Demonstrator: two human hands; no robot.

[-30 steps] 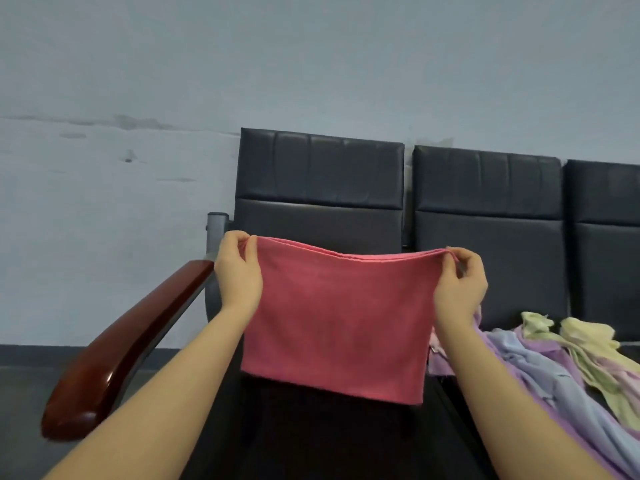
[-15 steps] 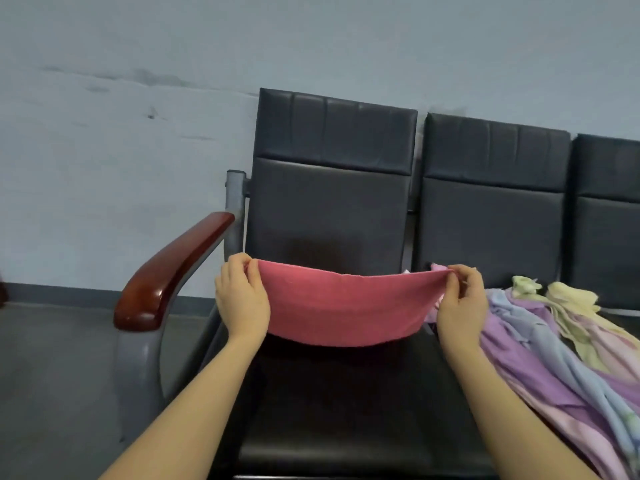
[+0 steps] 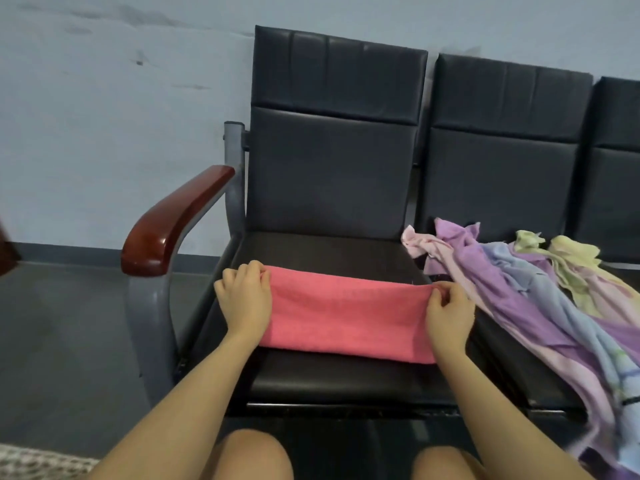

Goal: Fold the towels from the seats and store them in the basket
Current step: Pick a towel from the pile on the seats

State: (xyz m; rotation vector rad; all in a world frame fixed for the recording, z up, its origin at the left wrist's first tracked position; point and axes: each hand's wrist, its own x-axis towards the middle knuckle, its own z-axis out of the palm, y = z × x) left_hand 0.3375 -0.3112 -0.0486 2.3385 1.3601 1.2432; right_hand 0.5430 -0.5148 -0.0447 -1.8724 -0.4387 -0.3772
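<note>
A pink towel point(image 3: 346, 315), folded into a wide band, lies flat on the black seat point(image 3: 332, 379) of the leftmost chair. My left hand point(image 3: 244, 299) pinches its far left corner and my right hand point(image 3: 448, 315) pinches its far right corner. A heap of loose towels point(image 3: 540, 289) in purple, light blue, yellow and pale pink is spread over the seat to the right and hangs over its front edge. At the bottom left corner a woven, pale edge point(image 3: 38, 462) shows; I cannot tell whether it is the basket.
A red-brown wooden armrest point(image 3: 173, 223) on a grey metal post stands left of the seat. Black backrests point(image 3: 332, 133) line a pale wall. Grey floor lies to the left. My knees point(image 3: 249, 455) are just below the seat's front edge.
Both hands have lowered the pink towel from hanging in the air down onto the seat, where it now lies folded. The view has tilted down.
</note>
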